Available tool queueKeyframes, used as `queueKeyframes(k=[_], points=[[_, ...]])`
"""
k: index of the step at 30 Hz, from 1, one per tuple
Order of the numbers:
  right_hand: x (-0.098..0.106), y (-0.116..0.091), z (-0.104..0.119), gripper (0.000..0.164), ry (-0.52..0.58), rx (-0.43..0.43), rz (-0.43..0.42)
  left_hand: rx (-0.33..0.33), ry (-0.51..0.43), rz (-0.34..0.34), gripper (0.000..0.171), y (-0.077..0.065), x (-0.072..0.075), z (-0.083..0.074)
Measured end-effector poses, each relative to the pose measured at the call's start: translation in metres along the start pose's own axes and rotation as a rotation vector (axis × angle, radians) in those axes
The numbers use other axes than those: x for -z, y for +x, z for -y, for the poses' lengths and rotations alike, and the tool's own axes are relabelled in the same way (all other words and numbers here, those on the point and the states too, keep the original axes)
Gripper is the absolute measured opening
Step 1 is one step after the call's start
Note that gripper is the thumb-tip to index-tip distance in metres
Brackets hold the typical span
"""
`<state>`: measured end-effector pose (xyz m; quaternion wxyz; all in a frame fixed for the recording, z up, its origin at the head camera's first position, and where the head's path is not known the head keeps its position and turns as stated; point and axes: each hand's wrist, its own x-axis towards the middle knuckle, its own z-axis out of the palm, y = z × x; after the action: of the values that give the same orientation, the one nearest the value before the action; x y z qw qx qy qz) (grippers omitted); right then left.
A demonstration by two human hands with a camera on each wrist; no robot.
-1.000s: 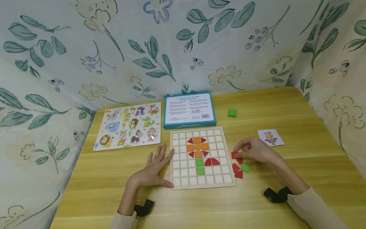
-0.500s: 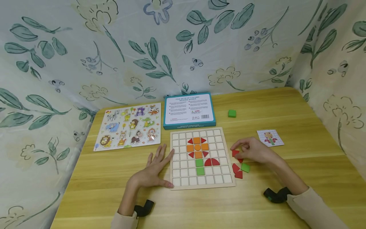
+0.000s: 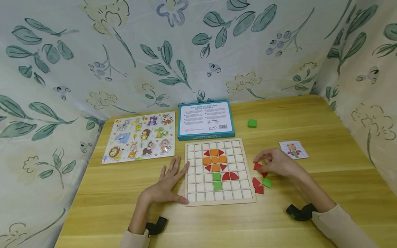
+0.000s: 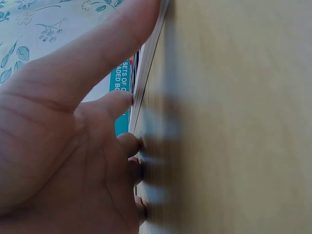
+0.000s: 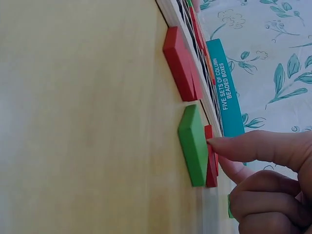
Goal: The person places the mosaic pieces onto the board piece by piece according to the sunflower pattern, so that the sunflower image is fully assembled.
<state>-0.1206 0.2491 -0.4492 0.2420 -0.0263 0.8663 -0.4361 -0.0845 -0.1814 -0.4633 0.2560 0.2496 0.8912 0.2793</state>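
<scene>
A wooden grid board (image 3: 221,203) lies flat, with orange, red and green pieces set in its cells. My left hand (image 3: 162,187) has its fingers spread at the board's left side, thumb at the near left corner and index fingertip against the edge. Right of the board, my right hand (image 3: 276,163) pinches a red piece (image 3: 257,166) between thumb and index finger. In the right wrist view, the thumb presses on a red piece (image 5: 211,168) beside a green square piece (image 5: 193,146). Two more red pieces (image 3: 259,189) lie nearer the person, close to the green square.
A pattern card (image 3: 294,150) lies beyond the right hand. A green block (image 3: 252,123) sits farther back. Behind the board is a blue-edged box (image 3: 206,119), and an animal puzzle board (image 3: 139,137) lies at left. Floral cloth (image 3: 198,51) rises behind the table.
My right fingertips and the red pieces by them have shifted slightly to the right. The green square beside them has turned a little. My left hand stays in place.
</scene>
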Motion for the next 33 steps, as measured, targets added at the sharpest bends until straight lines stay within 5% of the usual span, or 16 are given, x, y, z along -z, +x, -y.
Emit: queueKeyframes(k=[33], points=[[-0.0057, 0.0015, 0.0004, 0.029, -0.079, 0.069, -0.022, -0.001, -0.005, -0.01, 0.124, 0.0004, 0.0003, -0.0006]])
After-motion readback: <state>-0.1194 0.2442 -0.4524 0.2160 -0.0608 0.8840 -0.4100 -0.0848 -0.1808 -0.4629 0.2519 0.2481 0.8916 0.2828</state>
